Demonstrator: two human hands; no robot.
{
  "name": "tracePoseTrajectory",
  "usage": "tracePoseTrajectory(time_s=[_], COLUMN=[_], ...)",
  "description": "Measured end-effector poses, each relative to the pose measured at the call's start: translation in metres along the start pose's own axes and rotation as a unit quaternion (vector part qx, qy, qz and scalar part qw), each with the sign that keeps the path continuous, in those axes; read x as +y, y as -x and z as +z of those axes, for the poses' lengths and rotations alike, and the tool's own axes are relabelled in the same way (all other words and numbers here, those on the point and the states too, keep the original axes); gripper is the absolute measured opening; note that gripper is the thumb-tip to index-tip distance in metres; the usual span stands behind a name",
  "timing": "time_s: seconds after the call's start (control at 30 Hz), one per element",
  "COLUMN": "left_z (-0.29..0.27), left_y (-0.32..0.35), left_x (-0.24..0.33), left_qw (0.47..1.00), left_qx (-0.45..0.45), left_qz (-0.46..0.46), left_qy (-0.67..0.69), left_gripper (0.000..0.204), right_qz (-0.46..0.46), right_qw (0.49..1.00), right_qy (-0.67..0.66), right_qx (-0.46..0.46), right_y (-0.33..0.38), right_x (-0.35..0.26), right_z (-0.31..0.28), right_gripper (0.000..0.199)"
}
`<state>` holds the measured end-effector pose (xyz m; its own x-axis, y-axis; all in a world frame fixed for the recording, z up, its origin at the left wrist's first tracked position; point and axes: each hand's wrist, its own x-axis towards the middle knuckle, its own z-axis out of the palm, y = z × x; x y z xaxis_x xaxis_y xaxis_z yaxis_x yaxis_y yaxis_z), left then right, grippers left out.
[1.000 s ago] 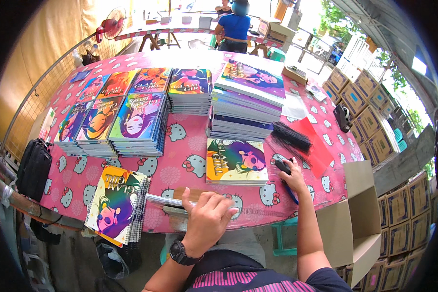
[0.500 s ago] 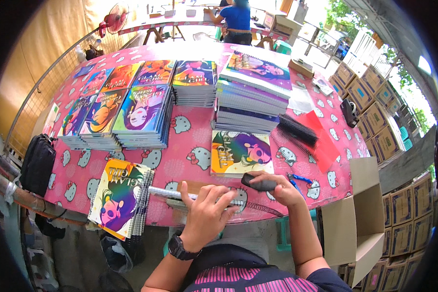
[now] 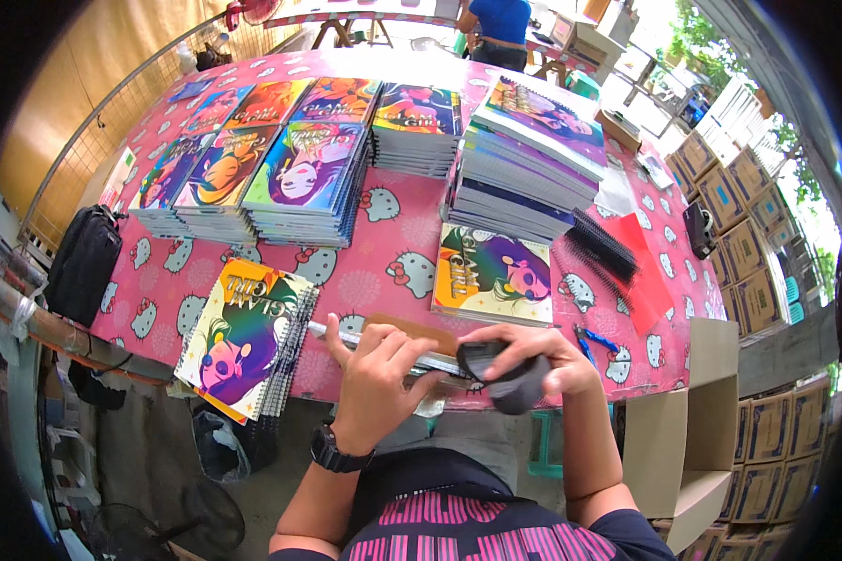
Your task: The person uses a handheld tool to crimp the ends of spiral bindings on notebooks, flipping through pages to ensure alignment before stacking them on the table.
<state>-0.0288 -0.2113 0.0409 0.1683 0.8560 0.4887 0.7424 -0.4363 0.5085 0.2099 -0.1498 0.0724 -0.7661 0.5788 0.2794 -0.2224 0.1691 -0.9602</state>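
At the table's front edge my left hand [image 3: 379, 374] has its fingers bent over a long, narrow silvery strip [image 3: 322, 329], thumb on the near side. Whether the strip is a notebook's edge I cannot tell. A brown board [image 3: 412, 329] lies just behind it. In my right hand [image 3: 557, 360] is a dark grey, rounded block-like object [image 3: 516, 385], held at the strip's right end. Left of my hands leans a stack of spiral notebooks [image 3: 239, 341] with colourful covers. Another notebook [image 3: 491, 276] lies flat ahead, and blue-handled pliers [image 3: 594, 344] rest to the right.
Several notebook stacks [image 3: 304, 178] and a taller pile [image 3: 524, 173] cover the table's far side. Black spiral coils [image 3: 603, 248] lie on a red sheet [image 3: 647, 266]. A black bag [image 3: 84, 266] is at left, an open carton [image 3: 660, 439] at right. A person in blue [image 3: 498, 23] is beyond.
The dark object in my right hand has come down and tilted against the strip's right end. A thin coil seen there before is now hidden. The whole view has shifted.
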Motion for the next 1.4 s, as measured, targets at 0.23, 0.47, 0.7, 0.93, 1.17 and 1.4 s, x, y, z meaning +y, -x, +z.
tracePoseTrajectory(time_s=[0.23,0.47,0.7,0.93,1.17,1.4], left_z=[0.002,0.001,0.019,0.019,0.015,0.021], left_y=[-0.002,0.014,0.032,0.028,0.033,0.033], left_x=[-0.002,-0.017,-0.056,-0.054,-0.058,-0.063], left_qw=[0.998,0.99,0.841,0.787,0.745,0.747], left_qx=[0.015,0.105,0.209,0.236,0.201,0.205], left_qz=[-0.019,-0.098,-0.224,-0.242,-0.277,-0.264], left_qy=[0.049,-0.007,0.446,0.515,0.572,0.575], left_gripper=[0.085,0.115,0.092,0.056,0.039,0.037], right_qz=[0.036,0.041,0.012,-0.026,0.059,0.044], right_qw=[0.998,0.993,0.998,0.999,0.994,0.995], right_qy=[0.039,0.106,0.036,-0.019,-0.004,0.08], right_qx=[-0.04,-0.025,-0.049,-0.037,-0.089,-0.05], right_y=[-0.015,-0.024,-0.035,-0.042,-0.054,-0.07], right_x=[-0.009,0.002,0.013,0.019,0.025,0.034], right_z=[-0.003,0.0,-0.001,-0.004,-0.011,-0.005], right_gripper=[0.04,0.041,0.043,0.043,0.048,0.05])
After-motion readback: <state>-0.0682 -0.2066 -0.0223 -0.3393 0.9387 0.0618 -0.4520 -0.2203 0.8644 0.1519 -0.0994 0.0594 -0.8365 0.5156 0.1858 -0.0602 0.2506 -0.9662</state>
